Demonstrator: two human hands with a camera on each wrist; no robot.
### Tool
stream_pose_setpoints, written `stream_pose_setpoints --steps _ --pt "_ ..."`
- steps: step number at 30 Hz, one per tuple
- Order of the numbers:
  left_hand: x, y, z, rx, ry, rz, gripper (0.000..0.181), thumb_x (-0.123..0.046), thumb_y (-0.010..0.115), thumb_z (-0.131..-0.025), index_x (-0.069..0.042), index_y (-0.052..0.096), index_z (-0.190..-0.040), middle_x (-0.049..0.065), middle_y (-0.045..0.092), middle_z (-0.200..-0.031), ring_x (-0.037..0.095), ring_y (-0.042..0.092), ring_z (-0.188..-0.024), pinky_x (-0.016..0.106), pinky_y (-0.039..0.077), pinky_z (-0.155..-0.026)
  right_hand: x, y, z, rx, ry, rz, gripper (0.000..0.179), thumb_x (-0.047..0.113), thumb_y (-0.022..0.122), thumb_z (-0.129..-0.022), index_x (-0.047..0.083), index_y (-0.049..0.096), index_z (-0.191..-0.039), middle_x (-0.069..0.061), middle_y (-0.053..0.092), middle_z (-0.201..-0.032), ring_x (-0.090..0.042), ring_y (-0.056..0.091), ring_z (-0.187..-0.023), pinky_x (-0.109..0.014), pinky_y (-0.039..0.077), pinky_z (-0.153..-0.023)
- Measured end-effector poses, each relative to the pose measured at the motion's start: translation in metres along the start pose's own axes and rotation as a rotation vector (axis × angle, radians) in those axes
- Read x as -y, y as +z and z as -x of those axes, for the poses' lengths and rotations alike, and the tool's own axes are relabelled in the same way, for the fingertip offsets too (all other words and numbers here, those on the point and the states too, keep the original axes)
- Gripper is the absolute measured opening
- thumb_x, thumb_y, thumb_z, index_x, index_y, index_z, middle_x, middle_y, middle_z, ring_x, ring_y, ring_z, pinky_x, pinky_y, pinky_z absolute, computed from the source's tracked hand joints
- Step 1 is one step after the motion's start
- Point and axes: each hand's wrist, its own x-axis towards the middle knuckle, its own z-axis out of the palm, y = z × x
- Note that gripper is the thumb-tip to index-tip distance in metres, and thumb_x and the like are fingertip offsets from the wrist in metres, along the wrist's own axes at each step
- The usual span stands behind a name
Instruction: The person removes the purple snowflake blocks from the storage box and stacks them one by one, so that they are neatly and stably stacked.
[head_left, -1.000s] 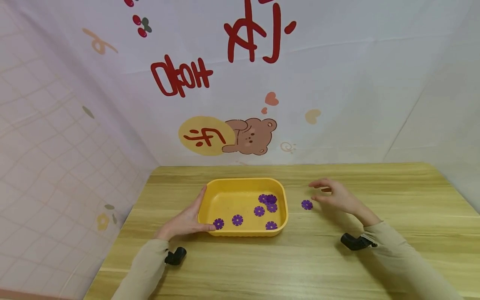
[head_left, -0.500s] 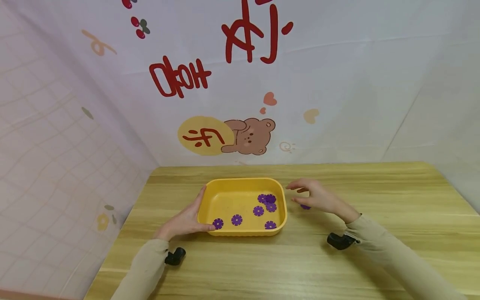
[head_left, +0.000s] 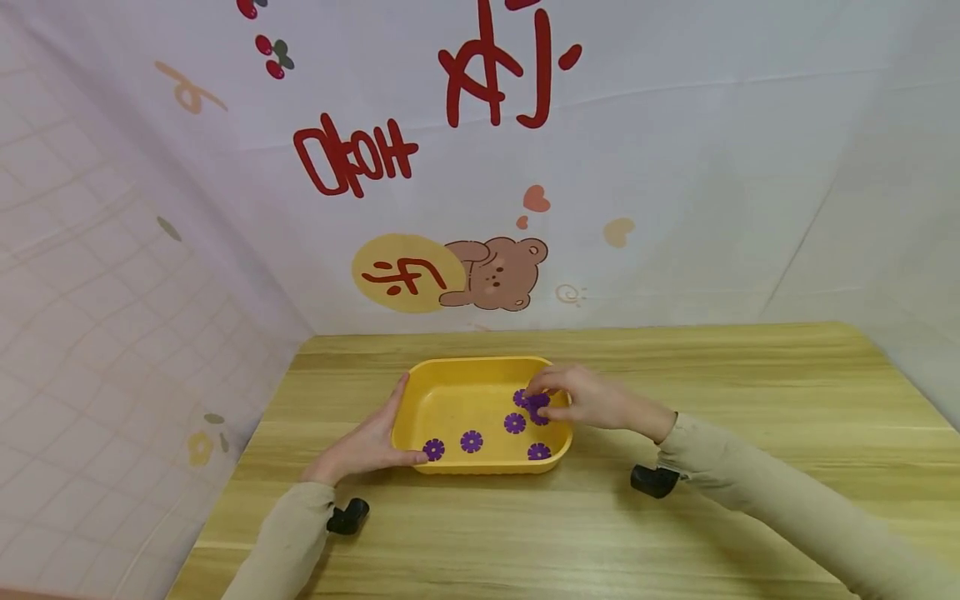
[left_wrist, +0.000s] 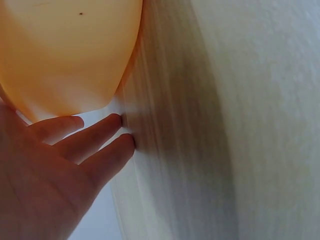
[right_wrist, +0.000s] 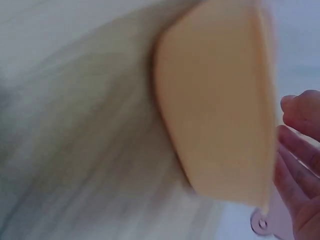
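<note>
At the yellow tray's left end, my left hand holds it, thumb over the front-left rim. In the left wrist view its fingers lie against the tray's end. My right hand reaches over the right rim, thumb and fingertips parted around a cluster of purple notched plastic discs. The right wrist view is blurred and shows the outside of the tray, with thumb and fingers apart. More discs lie inside, among them a middle disc and one by the left thumb.
The tray stands on a wood-grain table. Behind it hangs a white printed cloth with a bear picture. Black wrist-worn pieces sit at the left cuff and right cuff.
My right hand has moved left from beside the loose disc on the table into the tray's right end. That loose disc no longer shows. My left hand and the tray hold still.
</note>
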Motion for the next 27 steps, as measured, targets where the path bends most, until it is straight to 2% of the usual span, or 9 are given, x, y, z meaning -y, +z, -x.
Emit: stream_pose_setpoints --steps 5,8,10,15,21,27 --pt "0.001 0.001 0.000 -0.005 0.008 0.005 0.123 -0.034 0.082 -0.077 -0.014 -0.011 -0.155 0.020 0.006 -0.159 0.040 0.025 -0.139 0.054 0.022 -0.110 0.008 0.016 -0.009 0.103 -0.036 0.015 0.023 0.006 0.069 -0.088 0.003 0.069 -0.111 -0.005 0.065 -0.111 -0.020 0.061 -0.099 -0.033 0.050 -0.087" --pt "0.001 0.001 0.000 -0.007 0.005 0.003 0.123 -0.034 0.082 -0.077 -0.014 -0.011 -0.155 0.020 0.006 -0.159 0.041 0.024 -0.138 0.055 0.021 -0.110 0.010 0.024 -0.015 0.116 -0.072 -0.025 0.020 0.004 0.068 -0.088 0.002 0.069 -0.108 -0.007 0.065 -0.106 -0.021 0.060 -0.092 -0.032 0.052 -0.080" --pt "0.001 0.001 0.000 -0.008 0.004 -0.001 0.123 -0.035 0.082 -0.077 -0.013 -0.011 -0.155 0.020 0.005 -0.159 0.041 0.024 -0.138 0.055 0.021 -0.110 0.010 0.030 -0.019 0.122 -0.089 -0.039 0.020 0.004 0.068 -0.087 0.002 0.069 -0.108 -0.007 0.066 -0.105 -0.020 0.060 -0.091 -0.031 0.051 -0.080" --pt "0.001 0.002 0.000 -0.003 -0.003 -0.001 0.124 -0.036 0.082 -0.077 -0.016 -0.012 -0.155 0.019 0.003 -0.159 0.041 0.022 -0.139 0.055 0.020 -0.110 0.012 0.040 -0.030 0.149 -0.094 -0.012 0.023 0.009 0.070 -0.088 0.005 0.069 -0.110 -0.002 0.066 -0.108 -0.014 0.059 -0.100 -0.028 0.047 -0.089" --pt "0.002 0.002 0.000 -0.004 -0.004 0.015 0.124 -0.035 0.082 -0.077 -0.018 -0.013 -0.155 0.017 0.002 -0.160 0.040 0.019 -0.140 0.055 0.019 -0.110 0.016 0.051 -0.043 0.175 -0.072 -0.089 0.026 0.013 0.070 -0.089 0.004 0.069 -0.113 -0.004 0.065 -0.111 -0.019 0.061 -0.101 -0.028 0.049 -0.088" --pt "0.003 0.002 0.000 -0.006 0.010 0.020 0.124 -0.034 0.082 -0.077 -0.016 -0.012 -0.155 0.018 0.003 -0.159 0.040 0.022 -0.139 0.054 0.021 -0.110 0.016 0.064 -0.055 0.193 0.016 -0.149 0.027 0.018 0.071 -0.089 0.006 0.070 -0.113 -0.004 0.066 -0.110 -0.017 0.061 -0.098 -0.027 0.049 -0.085"
